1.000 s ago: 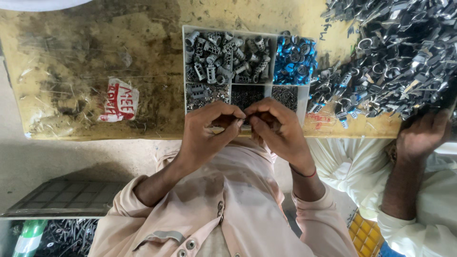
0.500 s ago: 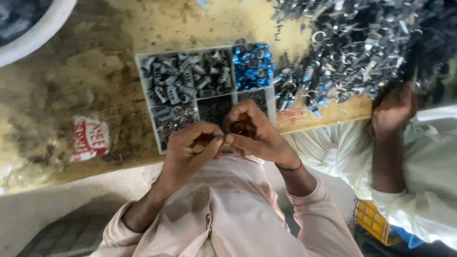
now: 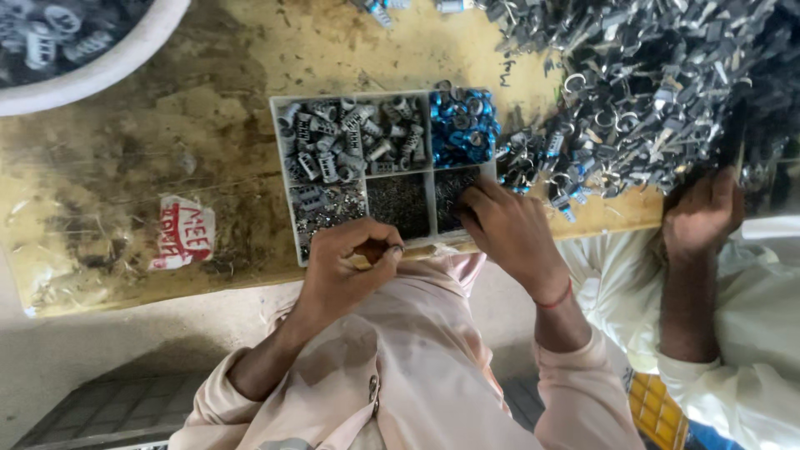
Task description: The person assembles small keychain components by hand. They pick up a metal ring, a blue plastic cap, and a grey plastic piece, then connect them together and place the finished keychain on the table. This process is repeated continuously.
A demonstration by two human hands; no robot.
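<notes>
A white compartment tray (image 3: 431,193) lies on the yellow, stained table. It holds grey metal pieces (image 3: 350,137), blue rings (image 3: 461,127) and tiny dark parts (image 3: 398,200). My left hand (image 3: 343,271) hovers at the tray's near edge, thumb and fingers pinched on a small metal part. My right hand (image 3: 510,235) reaches into the tray's near right compartment with its fingertips curled down among the tiny parts. Whether those fingers hold anything is hidden.
A big heap of grey metal parts with rings (image 3: 650,92) covers the table's right side. Another person's hand (image 3: 702,215) rests at its near edge. A white bowl (image 3: 108,67) with parts stands at the far left. A red and white label (image 3: 183,235) sticks to the table.
My hands were together in front of my chest. They have parted: my right hand has gone into the tray, and my left hand stays pinched at the tray's edge. The view has shifted.
</notes>
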